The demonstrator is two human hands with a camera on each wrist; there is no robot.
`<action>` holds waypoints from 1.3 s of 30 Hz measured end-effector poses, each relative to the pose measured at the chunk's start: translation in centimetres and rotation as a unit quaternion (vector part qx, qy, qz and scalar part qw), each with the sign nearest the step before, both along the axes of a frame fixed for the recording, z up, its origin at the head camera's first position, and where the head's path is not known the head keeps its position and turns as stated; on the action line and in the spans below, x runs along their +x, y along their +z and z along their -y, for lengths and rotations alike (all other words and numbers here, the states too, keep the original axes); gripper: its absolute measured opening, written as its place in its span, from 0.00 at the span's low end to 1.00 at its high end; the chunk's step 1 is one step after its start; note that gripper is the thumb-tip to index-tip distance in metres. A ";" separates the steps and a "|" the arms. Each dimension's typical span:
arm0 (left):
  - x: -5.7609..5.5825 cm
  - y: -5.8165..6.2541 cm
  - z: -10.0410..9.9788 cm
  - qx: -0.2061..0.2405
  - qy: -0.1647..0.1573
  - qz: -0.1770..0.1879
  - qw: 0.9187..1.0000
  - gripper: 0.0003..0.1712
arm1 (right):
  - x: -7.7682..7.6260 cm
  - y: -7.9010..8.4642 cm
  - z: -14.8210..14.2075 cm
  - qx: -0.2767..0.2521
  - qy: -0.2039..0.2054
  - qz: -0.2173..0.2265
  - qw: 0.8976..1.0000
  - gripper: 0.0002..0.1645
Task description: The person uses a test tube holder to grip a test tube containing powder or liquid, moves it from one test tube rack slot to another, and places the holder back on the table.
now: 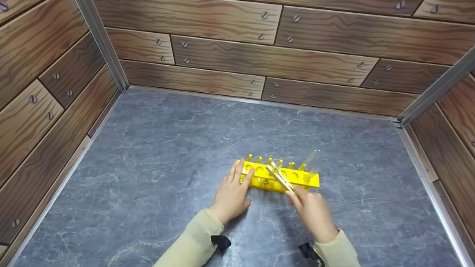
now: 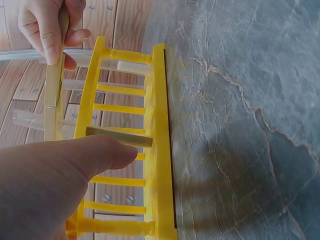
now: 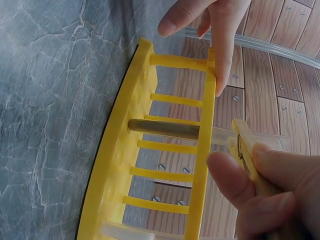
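A yellow test tube rack (image 1: 313, 180) stands on the floor in front of me. My left hand (image 1: 231, 193) rests on its left end, fingers fairly straight along the top. With my right hand (image 1: 315, 211) I pinch a wooden test tube clamp (image 1: 284, 180), its far end at the neck of a clear test tube (image 3: 220, 136). That tube stands through the rack's top plate near the middle, its lower part looking brownish. At the right end of the rack is a second clear test tube (image 1: 311, 159), with something white in its bottom (image 3: 127, 231).
Several yellow pegs (image 1: 250, 157) rise along the rack's back edge. Grey marbled flooring (image 1: 167, 148) spreads around it. Wood-patterned walls (image 1: 222, 52) with metal edge strips (image 1: 107, 44) enclose the back and both sides.
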State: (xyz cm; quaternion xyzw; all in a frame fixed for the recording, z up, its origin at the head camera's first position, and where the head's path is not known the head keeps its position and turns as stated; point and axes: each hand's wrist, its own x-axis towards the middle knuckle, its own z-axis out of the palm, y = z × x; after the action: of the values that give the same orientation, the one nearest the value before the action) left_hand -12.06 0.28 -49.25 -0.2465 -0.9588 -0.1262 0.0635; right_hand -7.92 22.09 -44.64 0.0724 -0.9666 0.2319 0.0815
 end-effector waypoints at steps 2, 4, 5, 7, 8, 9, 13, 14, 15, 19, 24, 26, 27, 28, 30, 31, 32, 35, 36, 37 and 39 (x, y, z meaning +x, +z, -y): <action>0.0 0.0 0.0 0.002 0.000 -0.001 1.000 0.51 | 0.0 0.0 0.0 0.000 -0.002 0.005 1.000 0.09; 0.0 0.0 -0.1 0.002 0.001 -0.001 1.000 0.51 | 0.0 -0.1 0.0 0.000 -0.003 0.006 1.000 0.09; 0.0 0.0 -0.1 0.001 0.001 0.000 1.000 0.51 | -0.1 -0.1 0.0 -0.002 -0.002 0.004 1.000 0.10; 0.0 0.0 -0.1 0.002 0.002 0.001 1.000 0.51 | -0.1 -0.2 0.0 -0.007 0.000 0.000 1.000 0.10; 0.0 0.0 -0.1 0.001 0.002 0.000 1.000 0.51 | 0.0 -0.2 0.0 -0.010 0.000 -0.001 1.000 0.10; -0.1 0.0 0.0 0.000 0.003 -0.001 1.000 0.50 | -0.1 -0.2 0.0 -0.012 0.001 -0.002 1.000 0.10; -0.1 0.0 0.0 -0.001 0.002 -0.006 1.000 0.50 | -0.1 -0.3 0.0 -0.016 0.002 0.001 1.000 0.11; -0.1 0.0 0.0 -0.001 0.002 -0.006 1.000 0.50 | -0.1 -0.3 0.0 -0.016 0.002 0.003 1.000 0.11; -0.1 0.0 -0.1 0.000 0.002 -0.007 1.000 0.50 | -0.1 -0.3 0.0 -0.016 0.002 0.002 1.000 0.11; -0.1 -0.1 -0.1 0.001 0.004 -0.005 1.000 0.51 | -0.2 -0.4 0.0 -0.013 0.003 0.005 1.000 0.11; -0.1 -0.2 -0.1 0.000 0.005 -0.001 1.000 0.51 | -0.1 -0.5 0.0 -0.008 0.003 0.010 1.000 0.12; -0.1 -0.2 -0.1 0.001 0.004 -0.001 1.000 0.51 | -0.1 -0.6 0.0 -0.008 0.003 0.009 1.000 0.12; -0.1 -0.2 -0.1 0.001 0.004 0.000 1.000 0.51 | -0.1 -0.6 0.0 -0.007 0.002 0.008 1.000 0.13; -0.1 -0.2 -0.1 0.001 0.005 0.000 1.000 0.51 | -0.1 -0.6 0.0 -0.007 0.002 0.009 1.000 0.13; -0.1 -0.2 -0.1 0.001 0.004 0.001 1.000 0.51 | -0.1 -0.7 0.0 -0.007 0.002 0.010 1.000 0.14; -0.1 -0.2 -0.1 0.001 0.004 0.002 1.000 0.51 | -0.1 -0.7 0.0 -0.007 0.002 0.011 1.000 0.14; -0.1 -0.2 -0.1 0.000 0.005 0.004 1.000 0.51 | -0.1 -0.7 0.0 -0.007 0.002 0.011 1.000 0.14; 0.0 -0.2 -0.1 -0.002 0.006 0.004 1.000 0.51 | -0.1 -0.8 0.0 -0.004 0.003 0.010 1.000 0.13; 0.0 -0.1 -0.1 -0.002 0.006 0.003 1.000 0.50 | -0.1 -0.8 0.0 -0.004 0.005 0.007 1.000 0.13; 0.0 -0.1 -0.1 -0.003 0.006 0.001 1.000 0.50 | -0.1 -0.8 0.0 -0.004 0.007 0.004 1.000 0.13; 0.0 -0.1 -0.1 -0.005 0.007 -0.001 1.000 0.50 | -0.1 -0.8 0.0 -0.003 0.011 -0.004 1.000 0.12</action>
State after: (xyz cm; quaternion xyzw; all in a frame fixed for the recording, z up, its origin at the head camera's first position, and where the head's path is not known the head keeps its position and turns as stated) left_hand -12.09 0.43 -49.37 -0.2404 -0.9610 -0.1211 0.0638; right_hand -8.05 22.11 -45.49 0.0837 -0.9647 0.2351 0.0835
